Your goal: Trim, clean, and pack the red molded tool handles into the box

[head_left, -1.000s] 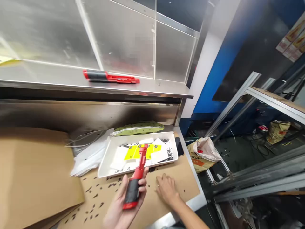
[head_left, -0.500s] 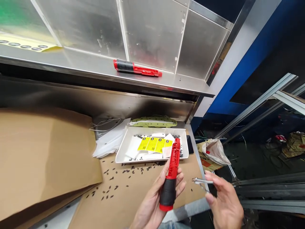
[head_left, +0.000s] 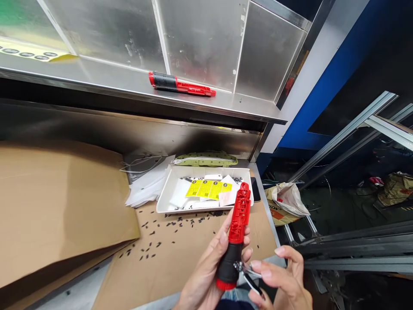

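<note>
My left hand (head_left: 206,271) is closed around a handle-shaped plastic part (head_left: 239,215), red at its upper end and black around its lower end. Its red side faces up and shows ribs and hollows. My right hand (head_left: 282,280) grips a small pair of nippers (head_left: 238,266), with metal jaws and two slim light arms. The jaws meet the edge of the black section in my view; whether they bite into it I cannot tell. A similar red and black part (head_left: 180,84) lies on the metal shelf (head_left: 129,84) above.
Beyond my hands sits a white tray (head_left: 164,202) holding yellow labels (head_left: 208,189) and papers. Small black bits (head_left: 151,233) are scattered over the cardboard sheet (head_left: 161,275). At left stands a large cardboard box (head_left: 64,206). An opened paper sack (head_left: 287,202) is off the right edge.
My right hand has brought the nippers leftward and down to the held part's black section. My left hand has turned the part slightly, exposing more of its red inner face.
</note>
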`<move>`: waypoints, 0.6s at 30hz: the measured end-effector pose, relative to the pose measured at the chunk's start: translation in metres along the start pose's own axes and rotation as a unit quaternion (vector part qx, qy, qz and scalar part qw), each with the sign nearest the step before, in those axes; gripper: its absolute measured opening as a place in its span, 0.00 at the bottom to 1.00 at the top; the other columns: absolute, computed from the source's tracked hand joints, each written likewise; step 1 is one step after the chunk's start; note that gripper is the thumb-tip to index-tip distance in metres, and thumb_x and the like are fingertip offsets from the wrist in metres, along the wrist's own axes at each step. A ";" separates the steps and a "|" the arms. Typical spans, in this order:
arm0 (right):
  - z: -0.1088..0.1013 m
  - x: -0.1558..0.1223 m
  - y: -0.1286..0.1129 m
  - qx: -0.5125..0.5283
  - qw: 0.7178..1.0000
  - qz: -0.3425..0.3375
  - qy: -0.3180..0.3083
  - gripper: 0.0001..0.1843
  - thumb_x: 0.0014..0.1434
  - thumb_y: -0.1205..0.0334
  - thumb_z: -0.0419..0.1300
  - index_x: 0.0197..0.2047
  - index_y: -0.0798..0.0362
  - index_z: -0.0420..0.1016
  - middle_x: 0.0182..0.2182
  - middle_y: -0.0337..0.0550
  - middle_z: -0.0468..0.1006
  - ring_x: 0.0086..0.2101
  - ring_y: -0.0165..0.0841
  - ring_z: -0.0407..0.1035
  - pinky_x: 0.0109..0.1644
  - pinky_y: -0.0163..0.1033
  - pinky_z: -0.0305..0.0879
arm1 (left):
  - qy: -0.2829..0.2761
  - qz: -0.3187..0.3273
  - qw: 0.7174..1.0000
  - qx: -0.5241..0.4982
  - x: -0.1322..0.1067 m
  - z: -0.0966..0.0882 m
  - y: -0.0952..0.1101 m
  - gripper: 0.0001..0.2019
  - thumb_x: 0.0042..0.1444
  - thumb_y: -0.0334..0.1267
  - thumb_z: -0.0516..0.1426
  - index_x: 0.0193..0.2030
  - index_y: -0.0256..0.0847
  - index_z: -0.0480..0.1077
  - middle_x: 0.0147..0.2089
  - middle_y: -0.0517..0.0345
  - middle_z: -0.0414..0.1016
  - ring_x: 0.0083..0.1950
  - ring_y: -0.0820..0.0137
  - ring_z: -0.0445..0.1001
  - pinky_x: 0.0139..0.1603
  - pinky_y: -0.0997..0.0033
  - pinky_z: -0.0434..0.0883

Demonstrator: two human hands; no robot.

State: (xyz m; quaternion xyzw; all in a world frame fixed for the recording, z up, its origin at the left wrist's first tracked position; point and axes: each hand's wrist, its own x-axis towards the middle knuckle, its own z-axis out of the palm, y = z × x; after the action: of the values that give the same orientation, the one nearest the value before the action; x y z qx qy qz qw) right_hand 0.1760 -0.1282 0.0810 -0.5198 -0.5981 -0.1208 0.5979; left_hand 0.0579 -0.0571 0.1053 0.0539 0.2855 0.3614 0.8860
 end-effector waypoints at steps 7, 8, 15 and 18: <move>-0.003 -0.003 0.002 -0.016 1.000 0.006 -0.003 0.05 0.61 0.56 0.63 0.38 0.47 0.72 0.27 0.37 0.83 0.43 0.40 0.70 0.49 0.48 0.61 | 0.005 0.011 1.000 0.012 -0.002 0.000 -0.001 0.41 0.49 0.38 0.68 0.68 0.41 0.58 0.43 0.46 0.82 0.36 0.67 0.80 0.39 0.69 0.79; -0.003 -0.004 0.002 -0.018 1.000 0.007 -0.003 0.06 0.61 0.56 0.63 0.38 0.47 0.72 0.27 0.37 0.83 0.42 0.40 0.70 0.49 0.48 0.61 | 0.007 0.016 1.000 0.012 -0.002 0.000 -0.002 0.38 0.52 0.37 0.67 0.68 0.41 0.59 0.44 0.46 0.82 0.38 0.67 0.80 0.41 0.69 0.79; 0.001 -0.005 0.000 -0.030 0.999 0.024 -0.004 0.05 0.61 0.55 0.62 0.35 0.44 0.72 0.25 0.36 0.83 0.33 0.39 0.67 0.50 0.49 0.58 | 0.015 0.006 1.000 0.008 -0.002 0.006 0.001 0.35 0.61 0.31 0.59 0.72 0.38 0.48 0.44 0.43 0.82 0.38 0.68 0.80 0.41 0.69 0.80; -0.003 -0.010 0.004 -0.026 0.999 0.041 0.008 0.06 0.62 0.55 0.61 0.34 0.44 0.71 0.24 0.36 0.81 0.31 0.37 0.64 0.55 0.54 0.56 | -0.003 -0.012 1.000 -0.006 -0.001 0.006 0.002 0.36 0.63 0.31 0.56 0.73 0.35 0.42 0.44 0.42 0.82 0.37 0.68 0.80 0.40 0.69 0.80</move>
State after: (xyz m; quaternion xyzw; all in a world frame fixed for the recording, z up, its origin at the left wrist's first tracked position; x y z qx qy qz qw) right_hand 0.1781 -0.1335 0.0720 -0.5583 -0.5682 -0.1156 0.5934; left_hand 0.0592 -0.0561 0.1113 0.0466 0.2813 0.3525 0.8913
